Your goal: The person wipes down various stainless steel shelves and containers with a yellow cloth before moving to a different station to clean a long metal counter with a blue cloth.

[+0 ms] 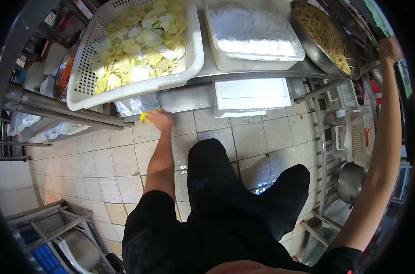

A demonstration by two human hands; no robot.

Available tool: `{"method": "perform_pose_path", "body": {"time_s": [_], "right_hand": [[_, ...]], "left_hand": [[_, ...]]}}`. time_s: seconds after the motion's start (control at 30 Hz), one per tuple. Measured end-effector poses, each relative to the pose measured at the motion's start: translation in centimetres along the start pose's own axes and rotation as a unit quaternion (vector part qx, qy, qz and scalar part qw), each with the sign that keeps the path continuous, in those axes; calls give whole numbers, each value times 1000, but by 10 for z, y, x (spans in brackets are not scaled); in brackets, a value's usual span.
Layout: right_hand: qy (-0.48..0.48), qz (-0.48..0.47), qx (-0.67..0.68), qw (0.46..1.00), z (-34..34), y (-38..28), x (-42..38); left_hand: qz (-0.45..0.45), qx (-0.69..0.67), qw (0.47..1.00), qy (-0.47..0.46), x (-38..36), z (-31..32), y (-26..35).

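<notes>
My left hand (162, 121) reaches down below the front of the shelf, its fingers closed on a small bright yellow piece (147, 117) whose kind I cannot make out. A clear plastic bag with blue print (136, 105) lies just beyond that hand, partly under the basket. Above it, a white perforated basket (139, 89) holds chopped cabbage (141, 43). On the far right my right hand (390, 49) is raised and closed at the edge of the upper rack, by a pale green strip (376, 17). What it grips is hidden.
A white tub (251, 64) of white powder and a metal pan (310, 48) of noodles (324, 34) share the steel shelf (203, 71). Below is a white-lidded box (253, 95). A metal rack (324, 150) with baskets and a pot (351, 182) stands right. The tiled floor (262, 132) looks wet.
</notes>
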State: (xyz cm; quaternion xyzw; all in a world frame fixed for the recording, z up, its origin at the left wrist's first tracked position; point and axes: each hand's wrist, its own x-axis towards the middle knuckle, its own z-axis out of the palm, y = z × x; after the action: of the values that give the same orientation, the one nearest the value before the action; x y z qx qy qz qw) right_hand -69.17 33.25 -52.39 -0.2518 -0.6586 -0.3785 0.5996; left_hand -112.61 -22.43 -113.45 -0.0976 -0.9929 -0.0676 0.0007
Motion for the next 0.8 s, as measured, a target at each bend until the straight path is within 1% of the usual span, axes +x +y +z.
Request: {"method": "perform_pose_path", "body": {"time_s": [0.03, 0.1, 0.17, 0.2, 0.23, 0.3, 0.37, 0.47, 0.53, 0.6, 0.63, 0.67, 0.7, 0.73, 0.77, 0.8], "right_hand": [[6, 2, 13, 1000, -5, -13, 4], [19, 4, 44, 999, -13, -39, 8], [38, 12, 73, 997, -20, -66, 12], [45, 15, 84, 995, -22, -76, 12], [52, 20, 94, 994, -25, -83, 13], [64, 26, 111, 991, -30, -94, 12], [72, 37, 128, 988, -32, -102, 11], [83, 46, 147, 985, -37, -111, 10], [84, 53, 168, 981, -40, -119, 9], [82, 65, 198, 975, -40, -127, 8], [114, 5, 158, 981, -32, -114, 10], [111, 20, 166, 980, -33, -120, 9], [168, -23, 148, 974, -20, -112, 7], [191, -35, 124, 973, -12, -107, 6], [212, -46, 98, 971, -9, -105, 6], [165, -22, 127, 978, -19, -107, 4]], "left_hand": [[13, 15, 997, -80, -8, -15, 24], [-5, -137, 991, -7, -11, -3, 51], [76, -97, 987, 107, 3, 31, 79], [143, -83, 986, 15, 9, 25, 93], [208, -66, 973, -77, 15, 18, 106], [319, -85, 926, -185, 25, 40, 129], [352, -187, 912, -95, -14, 37, 140], [394, -217, 888, -98, -60, 3, 131], [388, -143, 906, -89, -63, -3, 111], [337, -149, 928, -62, -52, 4, 84], [268, -160, 949, -39, -57, -10, 72], [196, -169, 966, -15, -60, -22, 59], [140, -228, 963, -42, -47, -12, 46], [84, -283, 953, -69, -33, 0, 34], [105, -343, 932, -53, -24, -2, 27], [128, -400, 906, -39, -19, -7, 22]]}}
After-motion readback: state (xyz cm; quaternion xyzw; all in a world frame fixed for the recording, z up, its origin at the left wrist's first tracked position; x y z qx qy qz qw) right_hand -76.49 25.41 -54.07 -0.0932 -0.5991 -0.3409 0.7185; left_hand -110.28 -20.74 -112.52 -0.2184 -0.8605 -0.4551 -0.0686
